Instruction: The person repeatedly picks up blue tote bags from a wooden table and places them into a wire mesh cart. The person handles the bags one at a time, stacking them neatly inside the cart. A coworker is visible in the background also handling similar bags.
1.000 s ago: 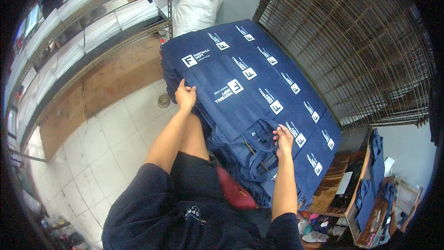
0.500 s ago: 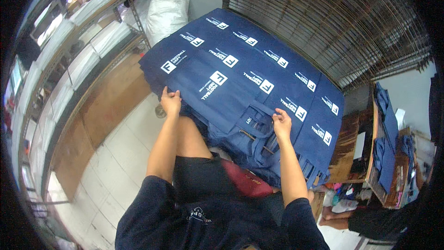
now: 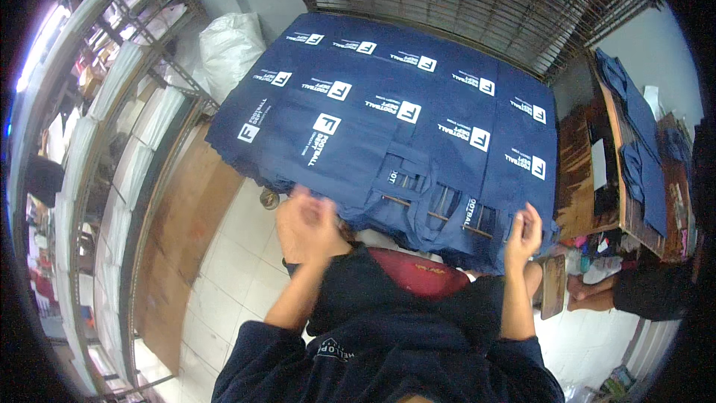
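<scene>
A person looks down over their own dark-sleeved arms at a table stacked with navy blue cloth bags (image 3: 403, 119), each printed with a white logo, laid in overlapping rows. The top bag of the near stack (image 3: 436, 205), handles showing, lies at the table's front edge, just ahead of the person's lap.

Half a second ago both hands gripped the front edge of that stack. Now the left hand (image 3: 306, 224) is lifted off the cloth and hovers just in front of the edge, blurred by motion, fingers loosely curled and holding nothing. The right hand (image 3: 523, 233) remains at the right front corner, fingertips pinching the hem of the top bag. With 1 hand off, the bag seems settled in place on that side.

A red cushion (image 3: 418, 269) sits between the arms. Shelves of folded white stock (image 3: 112, 104) run along the left, a white sack (image 3: 230, 45) stands by the table's far corner, and a wooden desk (image 3: 597, 157) lies to the right.
</scene>
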{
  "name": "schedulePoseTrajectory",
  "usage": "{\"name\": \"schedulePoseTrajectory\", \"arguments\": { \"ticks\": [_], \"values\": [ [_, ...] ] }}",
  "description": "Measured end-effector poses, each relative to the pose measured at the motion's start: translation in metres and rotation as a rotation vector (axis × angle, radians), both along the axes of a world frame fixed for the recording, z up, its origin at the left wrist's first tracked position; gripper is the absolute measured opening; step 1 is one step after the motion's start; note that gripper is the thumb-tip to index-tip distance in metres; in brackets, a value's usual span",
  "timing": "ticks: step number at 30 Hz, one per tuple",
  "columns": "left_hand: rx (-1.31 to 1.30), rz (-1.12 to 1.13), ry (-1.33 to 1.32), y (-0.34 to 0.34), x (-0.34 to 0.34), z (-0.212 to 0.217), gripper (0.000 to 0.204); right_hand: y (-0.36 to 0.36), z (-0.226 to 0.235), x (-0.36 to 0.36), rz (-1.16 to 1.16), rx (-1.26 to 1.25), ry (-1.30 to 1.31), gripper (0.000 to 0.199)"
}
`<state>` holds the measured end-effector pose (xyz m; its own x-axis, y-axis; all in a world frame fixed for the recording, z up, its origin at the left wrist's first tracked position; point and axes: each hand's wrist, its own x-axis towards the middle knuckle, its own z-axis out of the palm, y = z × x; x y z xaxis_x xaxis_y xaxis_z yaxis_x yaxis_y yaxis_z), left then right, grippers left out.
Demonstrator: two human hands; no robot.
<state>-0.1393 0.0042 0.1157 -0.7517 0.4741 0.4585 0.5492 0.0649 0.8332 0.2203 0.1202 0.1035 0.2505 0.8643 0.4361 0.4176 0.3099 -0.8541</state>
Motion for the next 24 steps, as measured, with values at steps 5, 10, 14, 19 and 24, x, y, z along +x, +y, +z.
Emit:
{"name": "schedulePoseTrajectory", "arguments": {
  "ticks": [5, 10, 14, 19, 24],
  "values": [
    [-0.402, -1.262, -0.399, -0.033, 0.131, -0.001, 0.032, -0.074, -0.026, 0.089, -0.032, -0.034, -0.364, 0.018],
    [-0.949, -1.616, -0.005, -0.02, 0.155, -0.09, 0.059, -0.151, -0.033, 0.13, 0.289, -0.081, -0.59, 0.016],
    [-1.045, -1.492, 0.037, -0.023, 0.16, -0.105, 0.06, -0.182, -0.057, 0.131, 0.207, -0.186, -0.552, 0.027],
    [-1.108, -1.497, -0.105, -0.017, 0.158, -0.102, 0.06, -0.169, -0.057, 0.137, 0.303, -0.319, -0.59, 0.071],
    [-1.124, -1.467, -0.109, -0.016, 0.16, -0.103, 0.061, -0.141, -0.024, 0.147, 0.672, -0.835, -0.671, 0.101]
  ]
}}
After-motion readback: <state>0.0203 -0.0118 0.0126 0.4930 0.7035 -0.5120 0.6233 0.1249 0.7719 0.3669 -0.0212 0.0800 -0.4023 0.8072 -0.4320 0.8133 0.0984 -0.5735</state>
